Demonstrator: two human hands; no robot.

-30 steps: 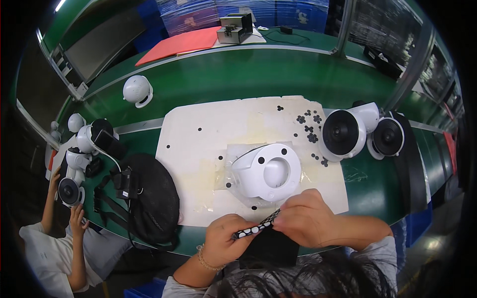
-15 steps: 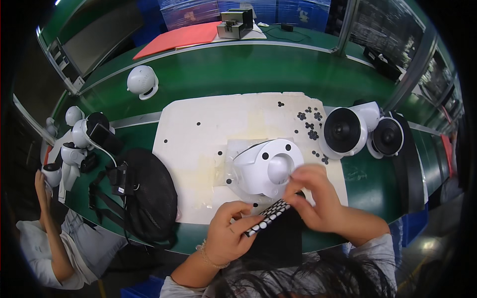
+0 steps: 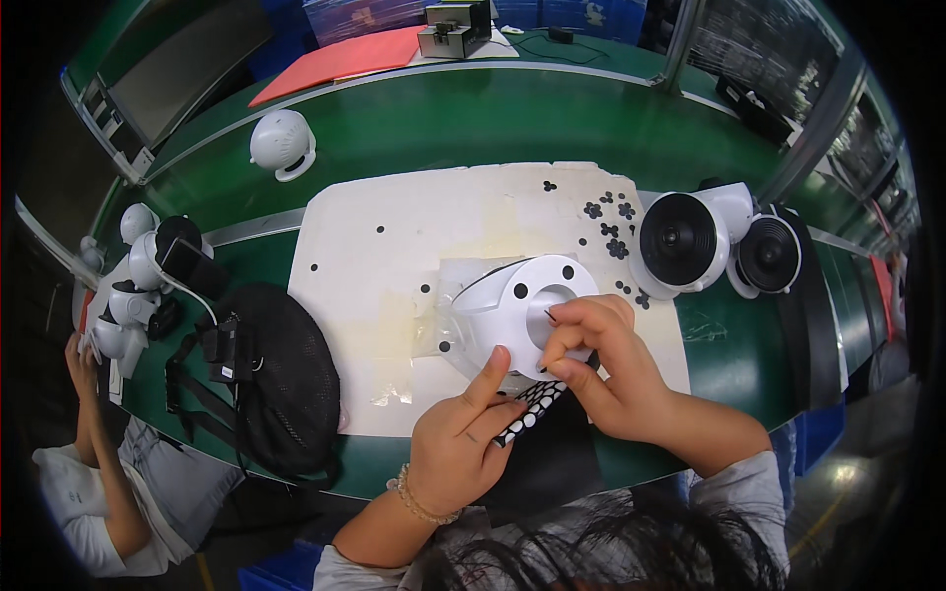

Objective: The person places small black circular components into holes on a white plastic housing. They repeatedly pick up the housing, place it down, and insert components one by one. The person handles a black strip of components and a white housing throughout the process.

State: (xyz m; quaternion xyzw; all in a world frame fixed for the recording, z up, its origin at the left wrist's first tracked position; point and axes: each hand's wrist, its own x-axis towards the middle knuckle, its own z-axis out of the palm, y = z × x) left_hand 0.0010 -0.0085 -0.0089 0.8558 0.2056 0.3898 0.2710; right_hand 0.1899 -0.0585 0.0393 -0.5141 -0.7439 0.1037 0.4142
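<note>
A white round plastic housing point(image 3: 483, 320) lies on a clear plastic bag point(image 3: 455, 273) in front of me, its round opening facing up. Two black round pads point(image 3: 520, 291) sit on its rim. My left hand point(image 3: 455, 448) grips a black sheet with rows of white round spots point(image 3: 533, 411), and its index finger stretches out to touch or nearly touch the housing. At the housing's lower rim, my right hand point(image 3: 626, 379) has thumb and index finger pinched on a small black round pad point(image 3: 542, 368), partly hidden by the fingertips.
A pale board point(image 3: 365, 295) bears several loose black pads point(image 3: 616, 248). White fan-like units with black fronts point(image 3: 678, 244) stand at right. A black bag point(image 3: 281, 369) lies at left, a white round unit point(image 3: 283, 145) farther back. Another person's hands point(image 3: 84, 364) work at far left.
My right hand has gone from the spotted sheet to the housing's lower rim with a black pad. My left index finger has stretched toward the housing. The whole view has shifted slightly.
</note>
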